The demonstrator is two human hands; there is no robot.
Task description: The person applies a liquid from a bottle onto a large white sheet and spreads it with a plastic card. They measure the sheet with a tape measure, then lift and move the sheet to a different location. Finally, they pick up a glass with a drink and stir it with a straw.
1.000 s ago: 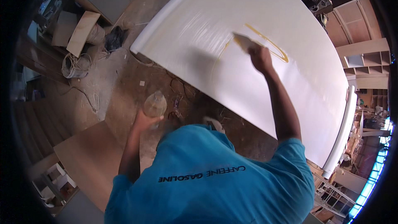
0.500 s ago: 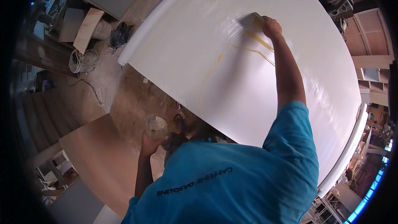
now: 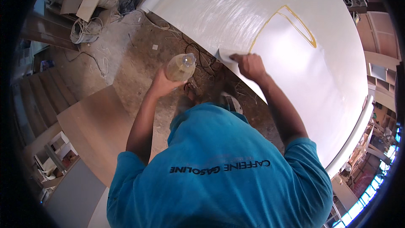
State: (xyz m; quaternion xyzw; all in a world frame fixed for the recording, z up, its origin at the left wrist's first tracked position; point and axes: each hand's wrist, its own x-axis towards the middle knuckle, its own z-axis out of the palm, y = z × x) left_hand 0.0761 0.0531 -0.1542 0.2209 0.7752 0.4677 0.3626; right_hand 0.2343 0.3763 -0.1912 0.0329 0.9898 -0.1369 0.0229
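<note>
My left hand (image 3: 161,83) is wrapped round a clear plastic bottle (image 3: 180,69) with pale yellowish liquid in it, held off the near side of a large white sheet (image 3: 291,76). At the sheet's near left edge, my right hand (image 3: 252,66) grips a flat spreader (image 3: 226,55), its thin blade touching the surface. A looping bead of yellow glue (image 3: 302,25) lies on the sheet beyond the right hand. Streaky, shiny smears cover the sheet's far left part. My fingers partly hide the spreader.
A brown board (image 3: 95,126) stands at my left. Farther back are a white bucket (image 3: 86,31) with cords in it, leaning panels (image 3: 93,0) and a black bag (image 3: 128,2). Dark cords (image 3: 202,57) lie on the floor beside the sheet. The sheet's rolled edge (image 3: 352,137) is at right.
My right hand has come from the sheet's far middle to its near left edge with the spreader. The bottle in my left hand has risen and moved right. The glue bead's shape differs.
</note>
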